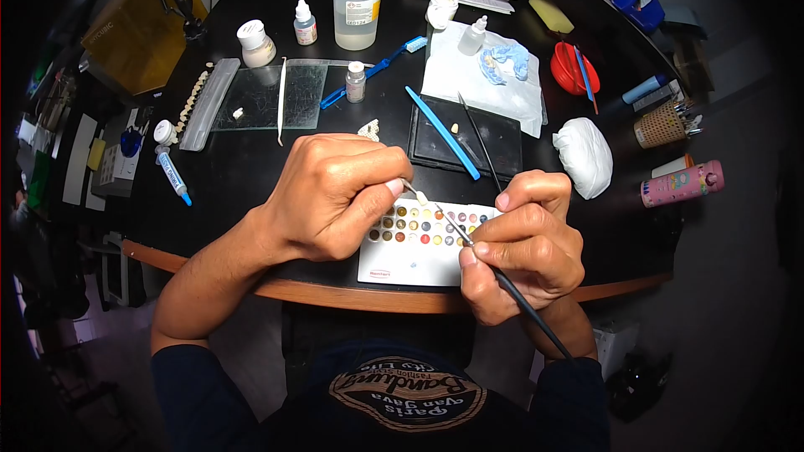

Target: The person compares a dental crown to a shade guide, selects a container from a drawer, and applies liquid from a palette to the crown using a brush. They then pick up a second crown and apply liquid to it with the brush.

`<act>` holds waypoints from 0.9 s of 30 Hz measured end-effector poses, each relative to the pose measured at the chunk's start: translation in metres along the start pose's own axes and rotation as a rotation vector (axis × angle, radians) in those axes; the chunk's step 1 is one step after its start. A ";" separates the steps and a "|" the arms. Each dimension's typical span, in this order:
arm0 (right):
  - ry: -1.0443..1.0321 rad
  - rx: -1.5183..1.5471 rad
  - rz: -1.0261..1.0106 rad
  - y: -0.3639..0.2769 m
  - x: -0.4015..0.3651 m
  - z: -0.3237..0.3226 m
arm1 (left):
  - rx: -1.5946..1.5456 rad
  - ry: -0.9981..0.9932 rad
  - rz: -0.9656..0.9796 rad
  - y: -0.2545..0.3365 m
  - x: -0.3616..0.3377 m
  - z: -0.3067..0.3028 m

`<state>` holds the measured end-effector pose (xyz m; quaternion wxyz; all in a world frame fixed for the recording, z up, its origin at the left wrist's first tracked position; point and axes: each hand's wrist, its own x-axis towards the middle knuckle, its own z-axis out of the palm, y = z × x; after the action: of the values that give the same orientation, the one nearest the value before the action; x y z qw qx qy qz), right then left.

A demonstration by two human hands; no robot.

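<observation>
My left hand (339, 192) is closed in a pinch on a thin metal holder (409, 187); most of the holder is hidden by the fingers. At its tip sits a small off-white dental crown (422, 198). My right hand (532, 247) grips a fine paintbrush (512, 291) with a dark handle and metal ferrule. The brush slants up and left, its tip close beside the crown. Beneath both hands lies a white stain palette (410, 274) with rows of coloured wells, partly covered by my right fingers.
Behind the palette rest a black tray (423, 146), a blue-handled tool (442, 132) and a glass slab (251, 117). Bottles, including a large clear one (358, 12), stand farther back. A red bowl (574, 69), white cotton wad (584, 159) and pink flask (682, 184) are at right.
</observation>
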<state>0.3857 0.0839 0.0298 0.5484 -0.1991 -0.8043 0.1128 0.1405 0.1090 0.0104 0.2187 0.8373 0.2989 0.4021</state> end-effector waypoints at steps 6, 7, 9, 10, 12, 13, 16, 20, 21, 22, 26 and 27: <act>0.205 -0.098 0.040 0.026 0.001 -0.003 | 0.056 0.073 -0.181 0.012 0.008 -0.018; 0.227 -0.150 0.038 0.035 0.002 -0.006 | 0.067 0.089 -0.200 0.011 0.007 -0.019; 0.106 -0.305 0.031 0.044 0.009 -0.017 | 0.081 0.118 -0.235 0.003 0.007 -0.018; 0.068 -0.354 0.043 0.049 0.012 -0.022 | 0.097 0.132 -0.245 0.001 0.007 -0.018; -0.041 -0.437 0.085 0.056 0.018 -0.035 | 0.120 0.125 -0.261 0.002 0.007 -0.018; -0.143 -0.482 0.072 0.062 0.019 -0.042 | 0.135 0.126 -0.266 0.001 0.007 -0.019; -0.392 -0.580 0.045 0.084 0.015 -0.053 | 0.195 0.107 -0.274 -0.001 0.007 -0.020; -0.553 -0.595 0.019 0.105 0.008 -0.059 | 0.227 0.073 -0.304 0.004 0.008 -0.022; -0.551 -0.574 0.032 0.108 0.009 -0.060 | 0.226 0.058 -0.316 0.004 0.007 -0.022; -0.548 -0.549 0.053 0.110 0.010 -0.061 | 0.231 0.078 -0.302 0.003 0.006 -0.020; -0.505 -0.540 0.168 0.109 0.011 -0.058 | 0.252 0.131 -0.223 0.000 0.006 -0.014; -0.487 -0.539 0.188 0.109 0.010 -0.056 | 0.247 0.121 -0.219 0.000 0.006 -0.013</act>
<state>0.4555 0.1843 0.0151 0.2562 -0.3767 -0.8902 -0.0091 0.1337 0.1147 0.0212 0.1381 0.7946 0.4481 0.3857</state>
